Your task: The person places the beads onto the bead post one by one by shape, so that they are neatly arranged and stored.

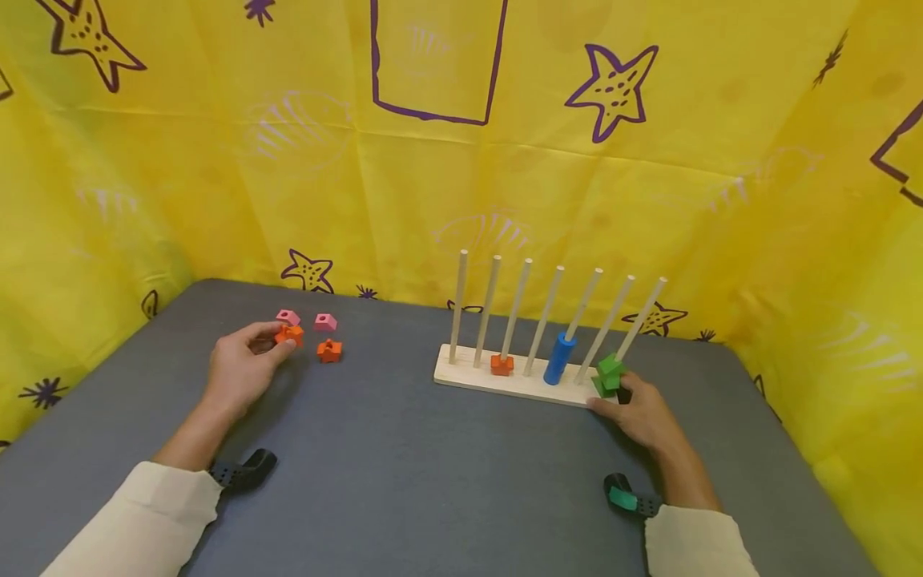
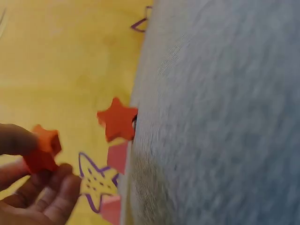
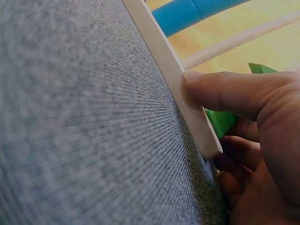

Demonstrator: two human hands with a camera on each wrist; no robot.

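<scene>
On the left of the table, my left hand (image 1: 241, 367) pinches an orange star-shaped bead (image 2: 44, 147) between thumb and fingers. Just right of it stands another orange star bead (image 1: 329, 351). Behind them are two pink beads with holes, one a pink bead (image 1: 326, 322) near the second star. My right hand (image 1: 645, 413) grips the right end of a wooden peg rack (image 1: 490, 385), thumb on its front edge (image 3: 194, 89). Green beads (image 1: 610, 372) are stacked on the rightmost peg beside those fingers, partly hidden. The rack also carries an orange bead (image 1: 501, 365) and blue cylinders (image 1: 559, 359).
The rack's several tall thin pegs (image 1: 458, 308) stick up and lean slightly in view. A yellow patterned cloth (image 1: 404, 200) hangs behind and beside the grey table (image 1: 404, 473). Dark straps with camera mounts (image 1: 245, 469) sit on both wrists.
</scene>
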